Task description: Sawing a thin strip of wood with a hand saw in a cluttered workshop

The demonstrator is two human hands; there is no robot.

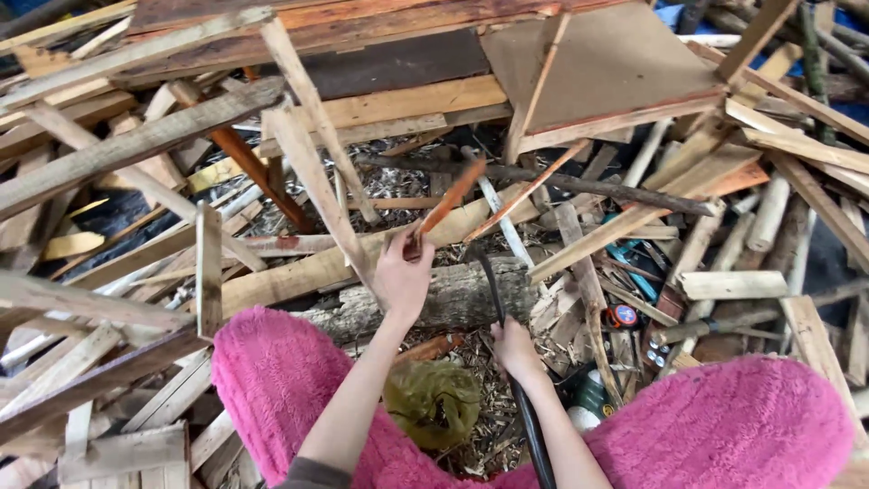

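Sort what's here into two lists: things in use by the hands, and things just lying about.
In use:
left hand holding a reddish wood strip
right hand gripping a dark curved blade
log below them

Lying about:
scrap planks
tape measure
olive bag
green bottle

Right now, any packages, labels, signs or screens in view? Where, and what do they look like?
Bottle: near the right hand, dark green with a white band, partly hidden in wood chips.
Round disc: right of the log, orange with a blue centre; kind unclear.
No signs or screens.
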